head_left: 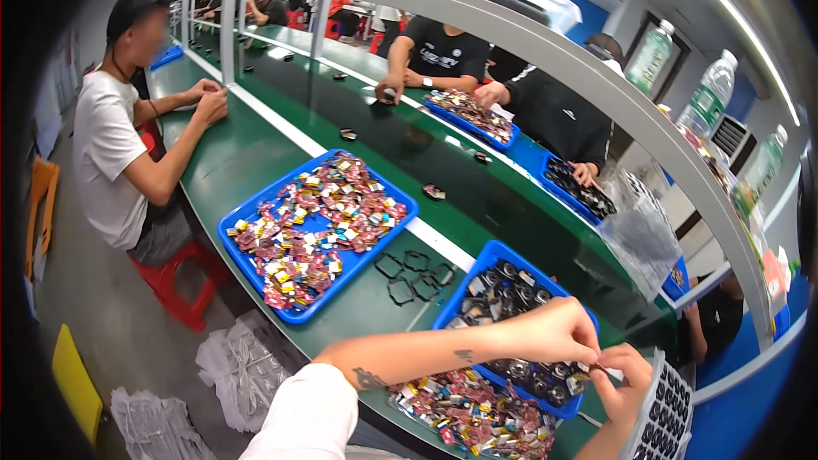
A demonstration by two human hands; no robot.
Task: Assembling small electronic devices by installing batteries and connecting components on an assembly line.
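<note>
My left hand [558,330] reaches across a blue tray [450,313] of black, round-faced parts [504,285]. Its thumb and fingers are pinched together, fingertips meeting those of my right hand [629,382]. Between the fingertips is a tiny dark reddish piece, mostly covered, whose kind I cannot make out. My right hand is also closed in a pinch, beside a pale tray [664,409] with rows of black parts. Below my left forearm lies a heap of small red, white and yellow circuit boards [477,416].
A larger blue tray [294,317] of similar boards sits on the bench to the left. Several thin black frames [413,274] lie between the trays. Beyond runs a dark green conveyor belt [375,153] carrying scattered parts. A co-worker [111,136] sits left; a grey shelf rail [673,140] arches overhead.
</note>
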